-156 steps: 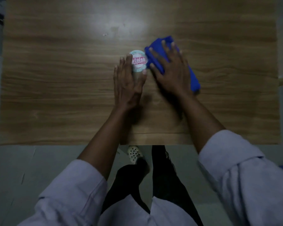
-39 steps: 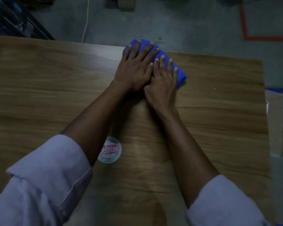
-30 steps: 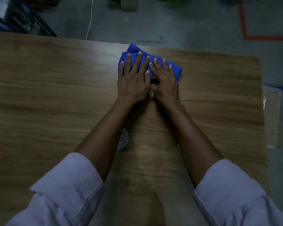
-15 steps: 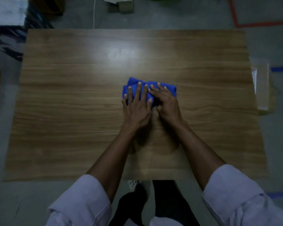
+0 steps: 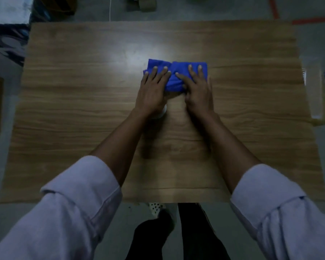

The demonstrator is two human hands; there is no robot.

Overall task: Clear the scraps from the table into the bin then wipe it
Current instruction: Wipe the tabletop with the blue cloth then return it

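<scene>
Two hands are pressed flat on a folded bright-blue cloth near the middle of the brown wood-grain table. Compared with half a second ago, the left hand and the right hand are seen drawn apart. Their thumbs were then touching, whereas a gap is now left between them, in which blue fabric and bare wood are exposed. The cloth is found slightly farther from the person than before and spread wider from side to side. A sliver of a round white sticker, hidden earlier, is now shown at the left wrist.

The cloth is seen as a low oblong pad, bunched and creased at its centre, with a ragged left end and a squarer right end.

Its far edge is left uncovered beyond the fingertips. The left fingers are laid straight and slightly spread over its left half. The right fingers are laid straight over its right half, the index finger angled inward towards the crease. Nothing is gripped or pinched; the fabric is only pressed down. The heels of both hands are placed over bare wood on the near side. A pale translucent container is seen off the table's right edge.
</scene>
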